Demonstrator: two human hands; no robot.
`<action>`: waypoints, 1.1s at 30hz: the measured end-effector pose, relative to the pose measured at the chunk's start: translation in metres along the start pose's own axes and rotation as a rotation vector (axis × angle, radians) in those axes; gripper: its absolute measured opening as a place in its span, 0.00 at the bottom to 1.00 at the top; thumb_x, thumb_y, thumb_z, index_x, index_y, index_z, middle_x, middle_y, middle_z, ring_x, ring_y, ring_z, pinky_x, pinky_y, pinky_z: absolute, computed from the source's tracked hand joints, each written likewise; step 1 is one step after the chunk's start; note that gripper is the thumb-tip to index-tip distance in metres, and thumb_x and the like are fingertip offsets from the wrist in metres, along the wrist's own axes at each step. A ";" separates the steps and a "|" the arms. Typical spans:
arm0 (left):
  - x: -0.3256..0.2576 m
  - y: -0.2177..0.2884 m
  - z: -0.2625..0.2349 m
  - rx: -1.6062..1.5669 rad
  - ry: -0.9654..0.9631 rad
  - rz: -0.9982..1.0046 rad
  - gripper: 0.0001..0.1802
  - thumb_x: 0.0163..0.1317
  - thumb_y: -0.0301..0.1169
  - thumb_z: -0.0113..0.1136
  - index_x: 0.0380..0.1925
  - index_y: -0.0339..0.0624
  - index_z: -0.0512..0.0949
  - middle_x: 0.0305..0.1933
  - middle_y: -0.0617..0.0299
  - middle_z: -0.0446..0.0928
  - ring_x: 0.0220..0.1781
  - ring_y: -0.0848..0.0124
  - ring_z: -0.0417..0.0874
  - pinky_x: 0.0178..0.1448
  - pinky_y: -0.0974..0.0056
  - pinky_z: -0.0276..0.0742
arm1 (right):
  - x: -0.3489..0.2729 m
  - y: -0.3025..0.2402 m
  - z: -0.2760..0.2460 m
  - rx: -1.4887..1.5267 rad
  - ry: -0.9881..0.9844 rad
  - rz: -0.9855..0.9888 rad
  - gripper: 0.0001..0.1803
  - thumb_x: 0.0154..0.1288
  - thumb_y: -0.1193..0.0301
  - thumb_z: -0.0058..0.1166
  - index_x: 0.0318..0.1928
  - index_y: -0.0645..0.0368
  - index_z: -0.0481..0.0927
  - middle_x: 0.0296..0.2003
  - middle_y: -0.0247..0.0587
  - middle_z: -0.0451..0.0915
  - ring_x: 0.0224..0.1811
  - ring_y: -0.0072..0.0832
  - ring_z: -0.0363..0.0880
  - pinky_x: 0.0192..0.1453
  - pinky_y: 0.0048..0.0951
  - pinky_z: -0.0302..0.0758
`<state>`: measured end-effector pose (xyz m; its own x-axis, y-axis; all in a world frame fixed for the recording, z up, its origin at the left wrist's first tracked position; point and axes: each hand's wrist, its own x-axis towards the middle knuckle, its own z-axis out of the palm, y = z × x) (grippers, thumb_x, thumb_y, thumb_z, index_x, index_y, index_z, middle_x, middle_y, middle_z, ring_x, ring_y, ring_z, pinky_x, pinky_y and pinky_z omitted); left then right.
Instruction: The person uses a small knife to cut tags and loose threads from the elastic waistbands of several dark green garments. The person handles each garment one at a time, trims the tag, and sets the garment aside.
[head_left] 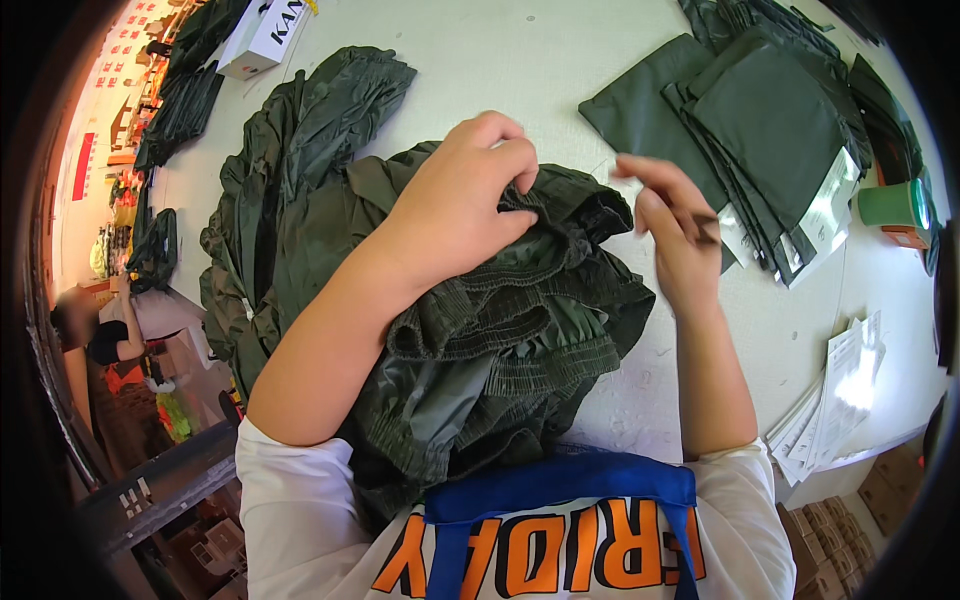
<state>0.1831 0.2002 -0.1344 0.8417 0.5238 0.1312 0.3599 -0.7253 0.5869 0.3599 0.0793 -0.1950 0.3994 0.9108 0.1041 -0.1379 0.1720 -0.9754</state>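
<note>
A bunched heap of dark green garments (440, 400) with gathered elastic bands lies in front of me, partly against my body. My left hand (480, 190) reaches across it, fingers and thumb closed on the elastic edge of one garment; the fingertips are partly hidden in the cloth. Just right of the garment's raised edge, my right hand (680, 225) is lifted off the cloth and smeared by motion. Its thumb and forefinger stand apart with nothing visible between them. A small dark thing shows against its other fingers, too blurred to name.
More crumpled green cloth (330, 95) lies at the left. Folded dark green pieces (770, 120) are stacked at the back right, near a green cylindrical container (890, 207). Paper sheets (835, 390) lie on the white table (480, 55). Another person (110, 335) is beyond the left edge.
</note>
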 end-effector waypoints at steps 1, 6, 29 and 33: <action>-0.001 -0.002 -0.001 -0.033 -0.023 -0.012 0.08 0.49 0.17 0.54 0.27 0.38 0.67 0.32 0.59 0.68 0.33 0.65 0.74 0.42 0.66 0.69 | 0.011 0.013 -0.008 -0.286 -0.031 -0.071 0.14 0.59 0.80 0.51 0.47 0.61 0.80 0.35 0.33 0.80 0.26 0.13 0.62 0.32 0.15 0.62; 0.010 -0.001 0.004 -0.153 -0.090 -0.145 0.10 0.48 0.18 0.54 0.33 0.37 0.68 0.26 0.57 0.72 0.34 0.60 0.79 0.42 0.62 0.71 | 0.029 0.057 -0.021 -0.160 -0.257 0.272 0.14 0.61 0.77 0.55 0.48 0.59 0.80 0.26 0.22 0.73 0.26 0.12 0.60 0.32 0.15 0.61; 0.012 -0.028 -0.002 -0.946 -0.127 -0.485 0.03 0.62 0.28 0.51 0.36 0.45 0.70 0.29 0.71 0.72 0.31 0.85 0.70 0.37 0.77 0.66 | 0.050 0.027 0.007 0.352 -0.438 0.406 0.10 0.64 0.72 0.56 0.43 0.65 0.78 0.33 0.31 0.79 0.35 0.15 0.74 0.41 0.19 0.70; 0.010 -0.025 0.002 -0.729 -0.160 -0.562 0.13 0.52 0.24 0.61 0.30 0.46 0.66 0.28 0.74 0.69 0.32 0.86 0.69 0.37 0.78 0.63 | 0.042 0.020 0.020 0.136 -0.148 0.217 0.10 0.62 0.74 0.56 0.43 0.65 0.77 0.30 0.28 0.76 0.32 0.12 0.69 0.37 0.15 0.66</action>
<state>0.1828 0.2229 -0.1493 0.6857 0.6059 -0.4033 0.4350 0.1031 0.8945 0.3564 0.1286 -0.2064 0.2119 0.9750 -0.0671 -0.3295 0.0066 -0.9441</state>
